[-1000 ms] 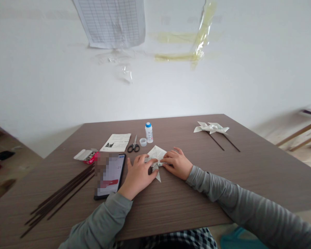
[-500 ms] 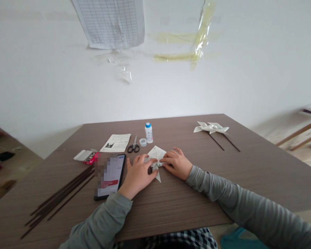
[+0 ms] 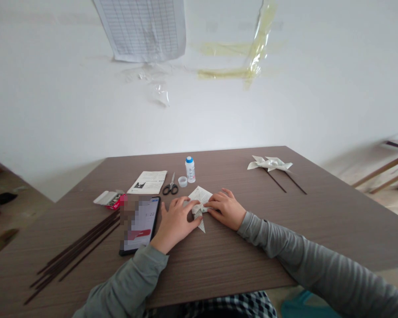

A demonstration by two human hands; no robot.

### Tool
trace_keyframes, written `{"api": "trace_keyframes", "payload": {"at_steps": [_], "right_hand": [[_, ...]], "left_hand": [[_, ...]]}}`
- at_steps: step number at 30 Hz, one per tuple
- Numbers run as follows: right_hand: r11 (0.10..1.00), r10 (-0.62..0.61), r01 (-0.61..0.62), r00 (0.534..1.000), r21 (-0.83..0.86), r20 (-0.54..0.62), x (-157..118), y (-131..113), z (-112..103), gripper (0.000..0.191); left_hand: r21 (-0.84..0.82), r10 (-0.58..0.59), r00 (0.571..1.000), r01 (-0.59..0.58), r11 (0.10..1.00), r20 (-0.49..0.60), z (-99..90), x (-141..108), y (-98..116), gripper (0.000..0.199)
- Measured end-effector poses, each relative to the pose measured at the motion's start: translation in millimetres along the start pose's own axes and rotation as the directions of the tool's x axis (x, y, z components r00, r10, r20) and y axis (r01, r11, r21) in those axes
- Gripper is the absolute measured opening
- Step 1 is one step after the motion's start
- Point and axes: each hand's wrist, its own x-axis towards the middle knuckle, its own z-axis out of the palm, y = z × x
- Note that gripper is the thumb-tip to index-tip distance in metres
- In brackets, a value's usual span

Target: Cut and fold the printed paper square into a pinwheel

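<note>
Printed paper (image 3: 200,193), folded with points sticking out, lies on the counter (image 3: 239,256) between the hands. The left hand (image 3: 177,221) has its grip clamped on the folds at its left, the right hand (image 3: 228,210) on those at its right. Scissors (image 3: 170,188) and an upright bottle (image 3: 190,171) are beyond it, and 2 pinwheels (image 3: 273,164) lie well apart, farther right

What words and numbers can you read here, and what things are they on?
"22": on the phone; whatever comes before it is unclear.
White bottle: marks on its label, too small to read.
Flat printed sheet: print too small to read.
Folded paper: print too small to read.
Gridded sheet on the wall: no readable writing, too blurred.
</note>
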Motion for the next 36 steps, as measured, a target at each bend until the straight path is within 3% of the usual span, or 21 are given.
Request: {"api": "trace_keyframes", "payload": {"at_steps": [9,17,25,36], "right_hand": [[1.0,0.006,-0.006,1.0,0.02,0.016,0.5,-1.5,-1.6,0.029],[1.0,0.004,-0.004,1.0,0.015,0.001,0.2,-1.6,-3.0,0.029],[1.0,0.022,-0.023,1.0,0.014,0.014,1.3,-2.5,-2.6,0.028],[1.0,-0.005,0.005,1.0,0.002,-0.001,0.1,0.6,-0.5,0.027]], "left_hand": [[0.019,0.028,0.999,-0.029,0.999,0.041,-2.4,-0.9,1.6,0.047],[-0.003,0.049,0.999,-0.049,0.999,-0.011,2.8,0.3,-3.9,0.041],[-0.009,0.051,0.999,-0.051,0.999,0.018,-3.2,0.0,-2.4,0.04],[-0.004,0.027,0.999,-0.027,1.0,0.019,1.4,2.6,-5.6,0.051]]}}
